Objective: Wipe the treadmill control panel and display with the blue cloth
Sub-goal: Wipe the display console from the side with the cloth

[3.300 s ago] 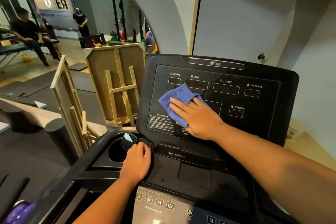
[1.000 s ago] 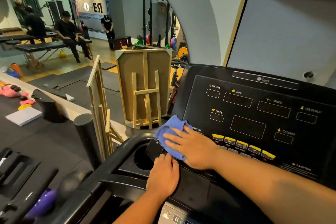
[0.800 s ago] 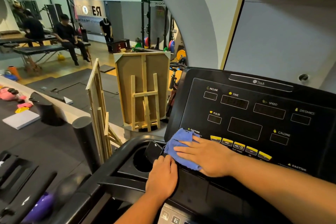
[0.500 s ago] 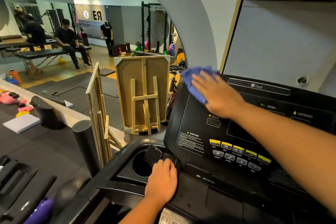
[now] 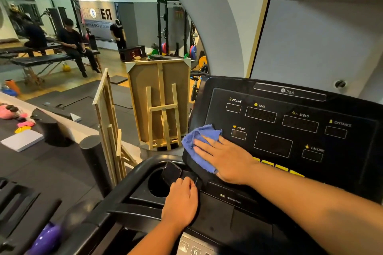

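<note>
as right hand (image 5: 226,160) spreads flat, straight-fingered, pressing blue cloth (image 5: 193,137) on control panel (image 5: 275,168)

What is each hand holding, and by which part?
Nothing is gripped. The right hand presses the blue cloth flat against the control panel; the left hand rests on the console.

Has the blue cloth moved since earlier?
Yes. The blue cloth slid down the control panel, from its top left corner to beside the PULSE label.
</note>
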